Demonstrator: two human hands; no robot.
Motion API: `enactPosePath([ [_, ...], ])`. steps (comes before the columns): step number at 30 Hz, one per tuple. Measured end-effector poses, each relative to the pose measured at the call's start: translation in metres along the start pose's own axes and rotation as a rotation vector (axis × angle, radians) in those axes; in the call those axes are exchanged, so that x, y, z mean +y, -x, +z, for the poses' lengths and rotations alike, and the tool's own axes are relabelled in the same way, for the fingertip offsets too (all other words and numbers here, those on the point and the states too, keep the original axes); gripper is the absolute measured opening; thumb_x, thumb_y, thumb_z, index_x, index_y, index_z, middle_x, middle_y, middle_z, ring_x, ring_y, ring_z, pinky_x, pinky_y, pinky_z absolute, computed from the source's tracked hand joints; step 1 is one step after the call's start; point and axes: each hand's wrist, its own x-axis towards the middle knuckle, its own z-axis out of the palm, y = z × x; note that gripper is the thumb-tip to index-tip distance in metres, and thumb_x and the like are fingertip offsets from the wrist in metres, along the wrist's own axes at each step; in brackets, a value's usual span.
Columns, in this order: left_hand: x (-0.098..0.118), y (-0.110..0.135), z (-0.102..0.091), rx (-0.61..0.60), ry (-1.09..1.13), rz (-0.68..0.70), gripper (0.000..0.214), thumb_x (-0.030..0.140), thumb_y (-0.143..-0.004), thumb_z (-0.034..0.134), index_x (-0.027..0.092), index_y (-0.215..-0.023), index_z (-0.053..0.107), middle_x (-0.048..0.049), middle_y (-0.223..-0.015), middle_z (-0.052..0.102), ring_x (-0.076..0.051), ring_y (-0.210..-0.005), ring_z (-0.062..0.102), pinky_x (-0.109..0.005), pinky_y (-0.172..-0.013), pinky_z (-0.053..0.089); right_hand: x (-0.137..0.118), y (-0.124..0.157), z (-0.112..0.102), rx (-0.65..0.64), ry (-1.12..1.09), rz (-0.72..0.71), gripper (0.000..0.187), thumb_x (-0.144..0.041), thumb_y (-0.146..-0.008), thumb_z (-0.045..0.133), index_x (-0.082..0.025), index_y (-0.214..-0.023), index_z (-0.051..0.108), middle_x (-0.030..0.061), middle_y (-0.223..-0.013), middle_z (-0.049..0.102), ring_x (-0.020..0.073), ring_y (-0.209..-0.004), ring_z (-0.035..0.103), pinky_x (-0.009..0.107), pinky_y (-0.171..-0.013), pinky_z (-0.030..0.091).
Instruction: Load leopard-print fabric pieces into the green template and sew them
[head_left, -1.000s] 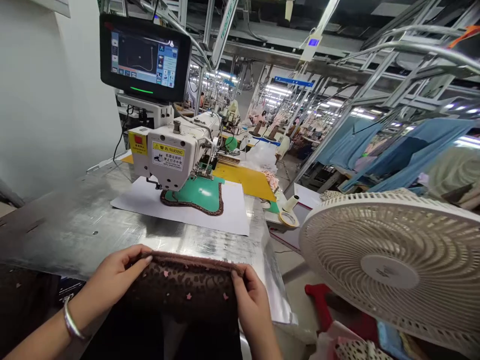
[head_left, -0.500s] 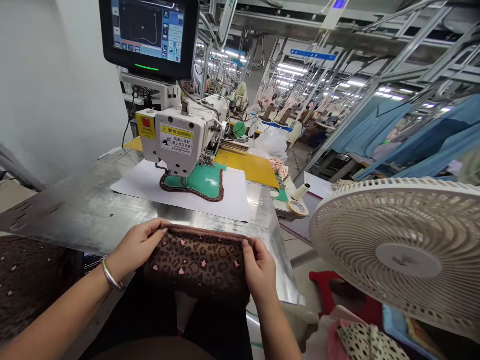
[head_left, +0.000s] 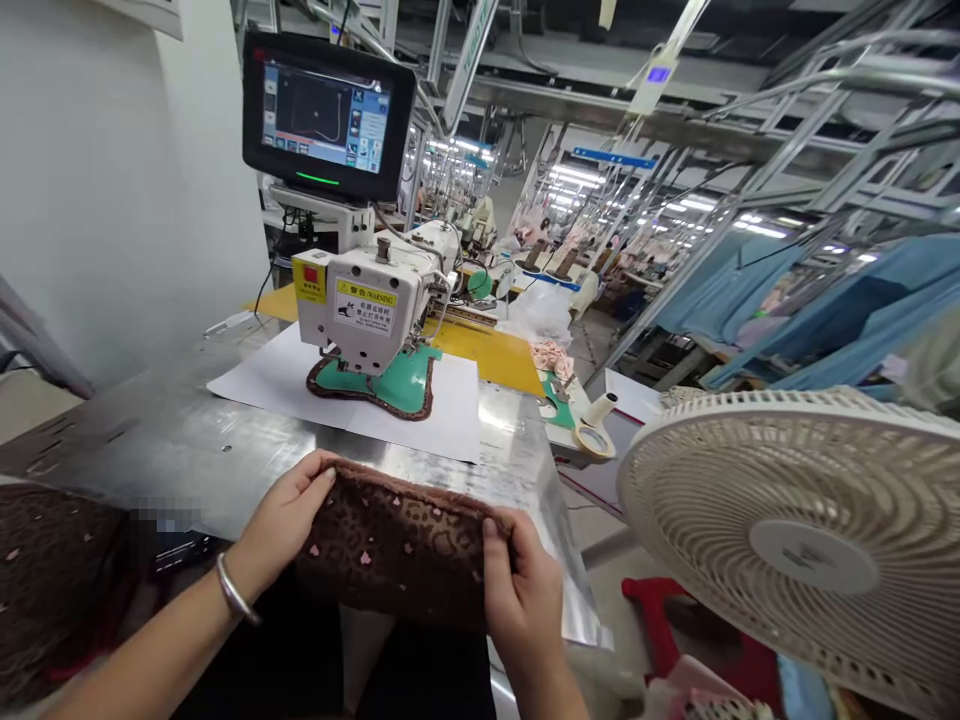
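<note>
Since half a second ago the view has swung left and the fabric (head_left: 401,545) has tipped: its top edge now slopes down toward our right, where earlier it ran level. Our right hand (head_left: 525,590) has dropped a little lower; our left hand (head_left: 289,520) sits much as it did.

The fabric, brown with a leopard print, lies at the near edge of the tabletop (head_left: 150,440), hanging partly over it toward our lap. Long axis runs left to right, between the two hands. Left hand pinches the upper left corner, fingers curled over the edge. Right hand grips the right end, thumb on top. Both hands closed on it, neither nearer.

Further back, well apart: sewing machine (head_left: 367,305) on a white sheet (head_left: 457,420). Fan (head_left: 802,530) to our right.
</note>
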Motion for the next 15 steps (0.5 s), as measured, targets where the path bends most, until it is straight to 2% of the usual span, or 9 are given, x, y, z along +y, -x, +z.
enactPosePath([
  [3,-0.011,0.005,-0.001,0.085,-0.031,0.067,0.044,0.059,-0.086,0.050,0.018,-0.102,0.058,-0.0041,-0.088,0.066,-0.020,-0.081,0.061,-0.029,-0.076,0.049,0.003,0.006,0.003,0.032,-0.097,0.168,0.030,-0.044,-0.100,0.047,-0.021,-0.087,0.062,0.0000,-0.076,0.063,0.0145,-0.068,0.059,0.020,-0.059,0.047],
  [6,-0.022,0.010,-0.011,0.120,-0.197,0.188,0.042,0.056,-0.090,0.049,0.019,-0.104,0.060,-0.0050,-0.098,0.068,-0.021,-0.092,0.062,-0.027,-0.084,0.046,0.009,0.014,0.006,0.001,-0.203,0.327,0.039,-0.054,-0.097,0.047,-0.021,-0.083,0.061,0.0006,-0.074,0.061,0.0162,-0.070,0.057,0.022,-0.062,0.048],
  [9,-0.033,0.011,-0.022,0.098,-0.379,0.286,0.040,0.054,-0.094,0.044,0.021,-0.106,0.062,-0.0027,-0.098,0.070,-0.019,-0.091,0.065,-0.022,-0.081,0.047,0.018,0.021,0.009,-0.038,-0.285,0.412,0.041,-0.058,-0.095,0.050,-0.021,-0.082,0.060,0.0003,-0.075,0.059,0.0172,-0.073,0.056,0.024,-0.066,0.047],
  [12,-0.038,0.009,-0.025,0.078,-0.412,0.283,0.039,0.055,-0.094,0.044,0.022,-0.104,0.062,-0.0006,-0.092,0.070,-0.017,-0.086,0.067,-0.019,-0.073,0.049,0.026,0.025,0.010,-0.057,-0.331,0.451,0.041,-0.059,-0.095,0.050,-0.021,-0.082,0.059,-0.0013,-0.074,0.057,0.0161,-0.071,0.053,0.023,-0.065,0.045],
  [15,-0.032,0.009,-0.018,0.040,-0.394,0.275,0.035,0.052,-0.095,0.043,0.021,-0.099,0.060,0.0008,-0.083,0.067,-0.016,-0.078,0.065,-0.020,-0.070,0.048,0.029,0.026,0.009,-0.071,-0.299,0.432,0.041,-0.059,-0.095,0.050,-0.021,-0.083,0.060,-0.0004,-0.077,0.060,0.0172,-0.076,0.055,0.024,-0.070,0.045],
])
